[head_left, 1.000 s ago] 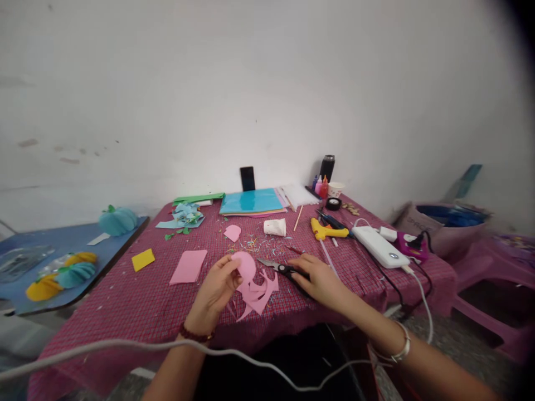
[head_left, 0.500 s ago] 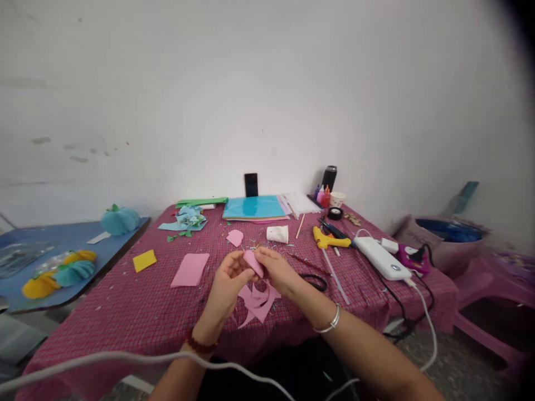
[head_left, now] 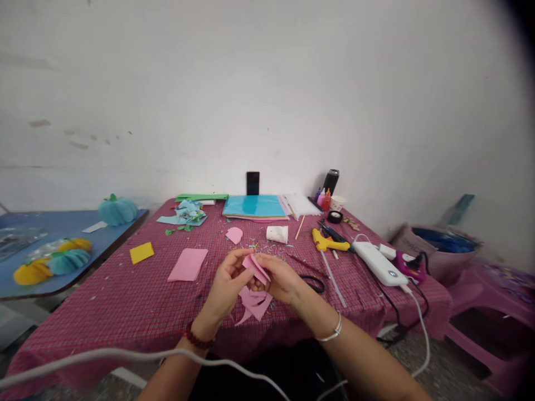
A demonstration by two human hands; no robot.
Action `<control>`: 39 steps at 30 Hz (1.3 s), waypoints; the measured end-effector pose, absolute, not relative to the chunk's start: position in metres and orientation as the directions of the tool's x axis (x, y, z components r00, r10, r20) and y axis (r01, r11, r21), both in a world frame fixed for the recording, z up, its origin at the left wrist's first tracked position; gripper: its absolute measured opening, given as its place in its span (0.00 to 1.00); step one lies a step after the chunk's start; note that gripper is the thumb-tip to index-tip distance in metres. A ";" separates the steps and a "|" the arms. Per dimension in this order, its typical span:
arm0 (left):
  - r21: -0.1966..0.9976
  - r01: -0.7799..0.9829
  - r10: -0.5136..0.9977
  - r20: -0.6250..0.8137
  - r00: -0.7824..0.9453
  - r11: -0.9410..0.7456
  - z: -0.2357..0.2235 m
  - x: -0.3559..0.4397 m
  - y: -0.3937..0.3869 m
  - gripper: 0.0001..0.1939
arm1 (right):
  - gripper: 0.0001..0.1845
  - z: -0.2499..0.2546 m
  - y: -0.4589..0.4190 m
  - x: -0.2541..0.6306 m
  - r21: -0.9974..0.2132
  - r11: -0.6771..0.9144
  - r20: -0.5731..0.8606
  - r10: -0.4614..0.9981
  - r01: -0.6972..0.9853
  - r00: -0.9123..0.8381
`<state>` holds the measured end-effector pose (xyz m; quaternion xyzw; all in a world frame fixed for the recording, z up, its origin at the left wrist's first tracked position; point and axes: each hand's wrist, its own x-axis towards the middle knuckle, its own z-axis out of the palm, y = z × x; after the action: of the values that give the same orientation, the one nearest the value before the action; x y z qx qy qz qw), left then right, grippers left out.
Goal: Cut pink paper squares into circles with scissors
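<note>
My left hand [head_left: 225, 285] and my right hand [head_left: 281, 279] meet over the near middle of the table, both pinching a small folded pink paper piece [head_left: 256, 268] held just above the cloth. Below the hands lie pink paper offcuts [head_left: 254, 303]. Black-handled scissors [head_left: 313, 283] rest on the cloth just right of my right hand, mostly hidden by it. A pink rectangle of paper [head_left: 188, 264] lies to the left of my left hand.
Red checked tablecloth [head_left: 125, 301] covers the table. A yellow glue gun [head_left: 328, 242], white power strip [head_left: 379, 255], tipped paper cup [head_left: 277, 234], stacked coloured sheets [head_left: 253, 206], paint bottles [head_left: 321, 196] and a yellow square [head_left: 141, 252] lie around. Paper pumpkins [head_left: 117, 210] sit on a blue board at left.
My right hand left the scissors on the cloth and came over to the pink piece. Both hands now pinch it, and the round shape has been folded.
</note>
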<state>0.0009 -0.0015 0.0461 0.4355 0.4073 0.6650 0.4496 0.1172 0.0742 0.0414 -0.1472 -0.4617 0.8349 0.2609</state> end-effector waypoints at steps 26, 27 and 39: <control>0.940 0.336 0.955 0.038 -0.293 0.066 0.068 -0.143 0.110 0.14 | 0.12 0.042 0.165 0.146 -0.835 -0.438 -0.140 0.754 -0.333 -0.642; 0.921 0.381 0.962 0.030 -0.271 0.079 0.065 -0.144 0.118 0.14 | 0.12 0.041 0.170 0.146 -0.841 -0.435 -0.148 0.757 -0.322 -0.636; 0.617 0.784 0.978 0.116 -0.170 0.063 0.017 -0.139 0.166 0.07 | 0.22 0.020 0.170 0.130 -0.881 -0.449 -0.242 0.702 -0.152 -0.670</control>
<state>-0.1386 0.1657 0.0174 0.6214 0.7091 0.2869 0.1694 0.1300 0.1701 0.0204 -0.3050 -0.4510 0.7946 0.2687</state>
